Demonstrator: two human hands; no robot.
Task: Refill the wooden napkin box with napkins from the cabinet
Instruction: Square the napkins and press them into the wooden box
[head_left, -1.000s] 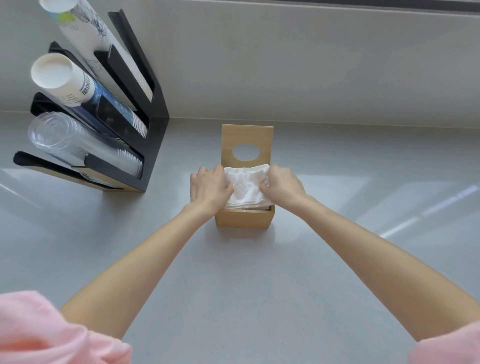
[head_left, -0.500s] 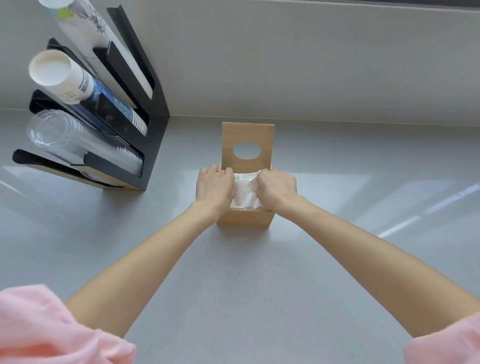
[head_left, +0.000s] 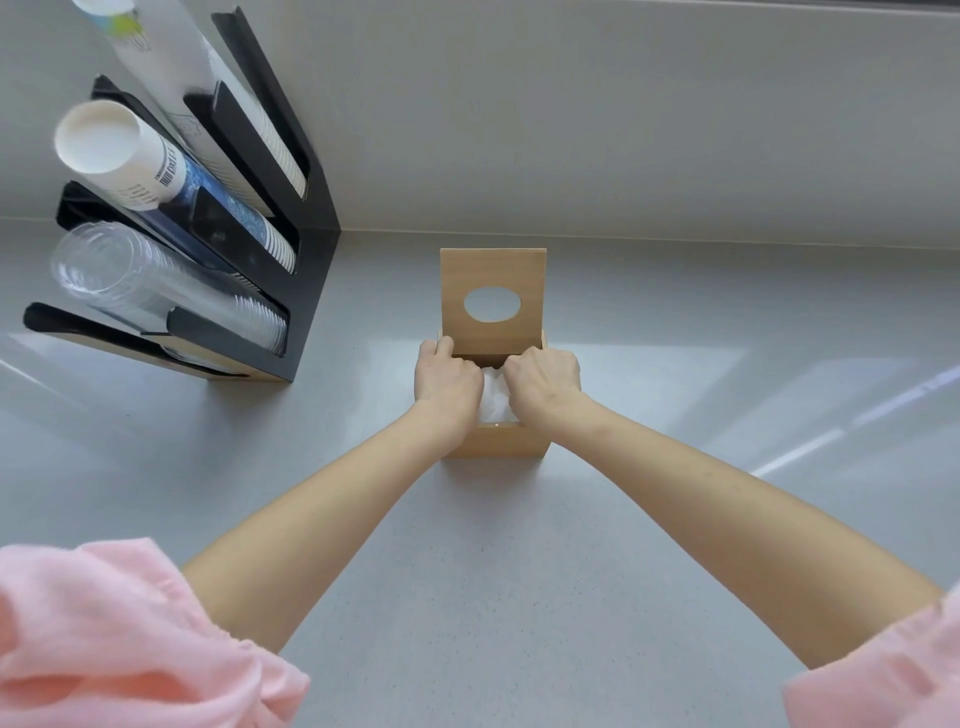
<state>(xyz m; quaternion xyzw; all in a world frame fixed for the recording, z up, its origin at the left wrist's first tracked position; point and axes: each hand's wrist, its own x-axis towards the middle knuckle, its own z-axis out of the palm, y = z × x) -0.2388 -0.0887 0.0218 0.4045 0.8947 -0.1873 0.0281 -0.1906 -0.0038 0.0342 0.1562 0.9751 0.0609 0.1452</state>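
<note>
Wooden napkin box (head_left: 493, 441) near the worktop's (head_left: 519, 571) back edge, lid upright, left hand (head_left: 445, 378) and right hand (head_left: 544, 382) inside, curled fingers (head_left: 511, 364) pressing white napkins (head_left: 494, 400) between them

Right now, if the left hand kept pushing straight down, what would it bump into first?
The left hand points down into the open wooden napkin box, so it would likely press the white napkins first. Its fingertips are hidden, so depth is unclear.

I see bare grey countertop (head_left: 675, 415) right of the lidded wooden napkin box (head_left: 493, 441); the black cup rack (head_left: 306, 260) blocks the back-left corner.
</note>
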